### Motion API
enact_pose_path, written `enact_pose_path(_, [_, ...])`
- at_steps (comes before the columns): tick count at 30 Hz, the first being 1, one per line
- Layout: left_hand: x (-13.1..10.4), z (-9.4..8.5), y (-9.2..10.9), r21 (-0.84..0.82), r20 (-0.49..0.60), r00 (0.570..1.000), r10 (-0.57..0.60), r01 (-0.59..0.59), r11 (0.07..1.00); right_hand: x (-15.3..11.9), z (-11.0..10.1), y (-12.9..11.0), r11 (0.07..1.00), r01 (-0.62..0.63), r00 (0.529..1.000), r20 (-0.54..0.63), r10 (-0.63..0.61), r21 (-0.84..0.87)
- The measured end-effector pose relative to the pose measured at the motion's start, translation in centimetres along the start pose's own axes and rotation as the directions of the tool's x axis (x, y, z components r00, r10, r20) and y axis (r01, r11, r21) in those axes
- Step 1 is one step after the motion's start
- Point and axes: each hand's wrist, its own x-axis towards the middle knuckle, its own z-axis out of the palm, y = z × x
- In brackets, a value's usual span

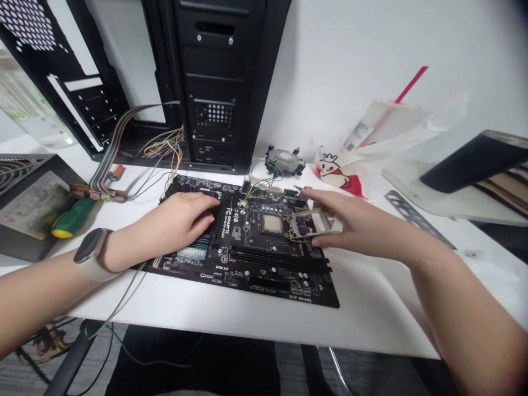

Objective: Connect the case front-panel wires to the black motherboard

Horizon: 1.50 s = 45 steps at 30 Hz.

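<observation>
One Gigabyte motherboard [256, 242] lies flat on the white desk [379, 322], its long axis running left to right with a slant; the "ErP Ready" print on its near edge reads upright. One CPU [272, 223] sits right of its middle. The right hand [357, 223], half curled, has thumb and forefinger around the single raised socket load plate [311, 224]; whether they pinch it I cannot tell. The left hand [187, 217] rests loosely bent, gripping nothing visible, on the motherboard's left part. Beyond the motherboard: one CPU cooler [284, 161], one computer case [223, 71]. Left of it: one screwdriver [76, 217].
</observation>
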Motion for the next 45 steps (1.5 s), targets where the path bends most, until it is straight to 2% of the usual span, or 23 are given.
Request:
enact_pose_path(5, [0.0, 0.1, 0.0, 0.005, 0.001, 1.0, 0.001, -0.001, 1.0, -0.1, -0.7, -0.1, 0.995, -0.091, 0.995, 0.053, 0.088, 0.048])
enact_pose_path(9, [0.0, 0.1, 0.0, 0.007, 0.003, 1.0, 0.008, -0.008, 1.0, -0.3, -1.2, -0.3, 0.993, -0.089, 0.994, 0.075, 0.083, 0.082])
enact_pose_path(24, [0.1, -0.1, 0.0, -0.006, 0.026, 1.0, 0.004, -0.004, 1.0, -0.1, -1.8, 0.0, 0.961, -0.213, 0.969, 0.164, 0.185, 0.179])
enact_pose_path(31, [0.0, -0.1, 0.0, -0.007, 0.03, 1.0, 0.005, -0.005, 1.0, 0.1, -1.1, -0.4, 0.949, -0.187, 0.981, 0.091, 0.169, 0.255])
enact_pose_path(37, [0.1, -0.1, 0.0, -0.011, 0.041, 0.999, -0.002, 0.002, 1.0, 0.6, -0.4, -1.7, 0.895, -0.202, 0.978, 0.026, 0.209, 0.397])
enact_pose_path(40, [0.1, -0.1, 0.0, -0.01, 0.041, 0.999, -0.003, 0.003, 1.0, 0.7, 0.0, -2.0, 0.853, -0.233, 0.972, 0.08, 0.222, 0.467])
enact_pose_path(45, [0.0, -0.1, -0.1, -0.015, 0.038, 0.999, 0.006, -0.006, 1.0, 1.0, 0.5, -1.0, 0.75, -0.325, 0.945, 0.16, 0.287, 0.577])
